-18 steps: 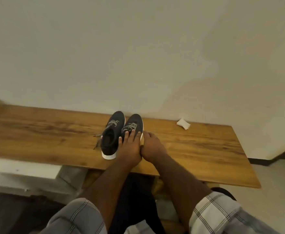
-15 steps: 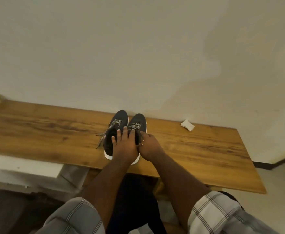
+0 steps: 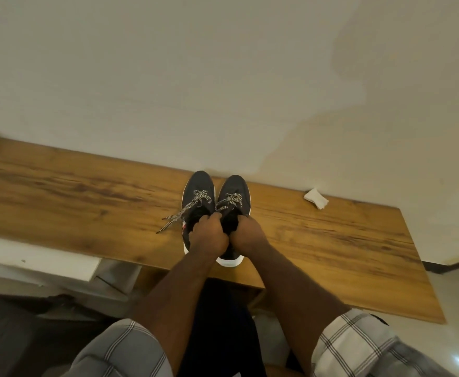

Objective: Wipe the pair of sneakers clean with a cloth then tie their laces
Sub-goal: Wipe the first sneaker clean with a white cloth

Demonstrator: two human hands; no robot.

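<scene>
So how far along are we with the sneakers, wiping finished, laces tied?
Wiping looks finished or paused: the white cloth lies apart on the table, though cleanliness can't be judged. In hand: left hand and right hand grip the right sneaker at its opening. Left: the left sneaker has loose laces trailing on the wood.
</scene>
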